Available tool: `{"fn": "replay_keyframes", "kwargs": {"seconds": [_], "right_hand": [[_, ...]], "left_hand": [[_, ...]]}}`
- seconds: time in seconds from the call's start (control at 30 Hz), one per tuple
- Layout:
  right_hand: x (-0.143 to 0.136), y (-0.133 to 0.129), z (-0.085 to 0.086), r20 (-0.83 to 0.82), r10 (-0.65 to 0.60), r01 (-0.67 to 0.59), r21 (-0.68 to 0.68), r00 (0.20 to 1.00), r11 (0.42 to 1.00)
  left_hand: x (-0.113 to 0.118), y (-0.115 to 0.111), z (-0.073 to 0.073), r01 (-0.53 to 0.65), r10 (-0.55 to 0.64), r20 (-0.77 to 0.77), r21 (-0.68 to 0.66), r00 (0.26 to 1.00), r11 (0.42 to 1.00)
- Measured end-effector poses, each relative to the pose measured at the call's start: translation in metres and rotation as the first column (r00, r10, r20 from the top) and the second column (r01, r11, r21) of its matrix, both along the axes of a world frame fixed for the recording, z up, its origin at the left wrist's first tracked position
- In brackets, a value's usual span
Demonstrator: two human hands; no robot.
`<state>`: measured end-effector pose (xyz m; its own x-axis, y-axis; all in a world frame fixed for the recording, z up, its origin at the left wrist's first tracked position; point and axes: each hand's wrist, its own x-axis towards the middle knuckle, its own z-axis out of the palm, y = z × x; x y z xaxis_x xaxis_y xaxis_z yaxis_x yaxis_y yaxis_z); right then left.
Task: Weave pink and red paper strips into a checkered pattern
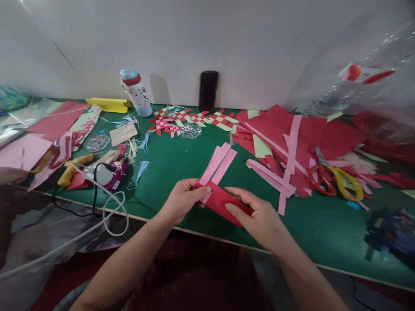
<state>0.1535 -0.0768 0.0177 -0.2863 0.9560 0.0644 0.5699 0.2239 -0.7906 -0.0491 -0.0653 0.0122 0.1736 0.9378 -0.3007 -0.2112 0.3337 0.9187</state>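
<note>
Two pink paper strips (223, 166) stick up side by side from a red folded paper (222, 203) held over the table's front edge. My left hand (186, 198) pinches the left end of the red paper, thumb on top where the pink strips meet it. At the right end, my right hand (256, 214) has its thumb on the front of the red paper and its fingers along the far side. Loose pink strips (272, 177) lie on the table just beyond my right hand.
Scissors (335, 177) lie at right among red paper scraps (311, 138). Woven paper pieces (194, 119), a phone (208, 91) and a bottle (138, 95) line the back. A yellow glue gun (73, 168) and white cable (110, 211) lie left. Another person's hand (13, 176) is at far left.
</note>
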Motion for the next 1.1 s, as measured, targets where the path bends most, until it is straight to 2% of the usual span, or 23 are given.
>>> {"fn": "replay_keyframes", "kwargs": {"seconds": [0.13,0.33,0.5,0.6,0.77,0.9,1.0,1.1], "right_hand": [[-0.006,0.006,0.003,-0.078,-0.013,0.001,-0.149,0.997,0.989],[-0.003,0.024,0.018,-0.126,0.096,-0.133,-0.324,0.987,0.937],[0.001,0.035,0.022,-0.181,0.107,-0.176,-0.427,0.978,0.887],[-0.007,0.036,0.019,-0.227,0.122,-0.212,-0.435,0.966,0.875],[-0.017,0.034,0.009,-0.244,0.048,-0.151,-0.425,0.969,0.892],[-0.016,0.033,0.005,-0.243,0.042,-0.147,-0.436,0.969,0.888],[-0.016,0.033,0.006,-0.236,0.053,-0.150,-0.416,0.970,0.897],[-0.019,0.034,0.008,-0.222,0.074,-0.152,-0.359,0.972,0.921]], "left_hand": [[0.002,0.000,-0.002,0.008,-0.008,0.003,-0.017,1.000,1.000],[0.004,0.000,-0.001,0.025,-0.025,-0.006,-0.007,1.000,1.000],[0.002,0.001,-0.003,0.052,-0.052,-0.017,0.007,0.998,0.999],[0.004,0.002,-0.003,0.082,-0.082,-0.013,0.009,0.997,0.997],[0.002,0.004,-0.006,0.113,-0.112,0.039,-0.009,0.993,0.994],[-0.003,0.006,-0.010,0.116,-0.114,0.063,-0.025,0.992,0.993],[-0.004,0.006,-0.009,0.147,-0.147,0.041,0.002,0.988,0.989],[-0.006,0.006,-0.003,0.178,-0.170,-0.081,0.100,0.982,0.979]]}}
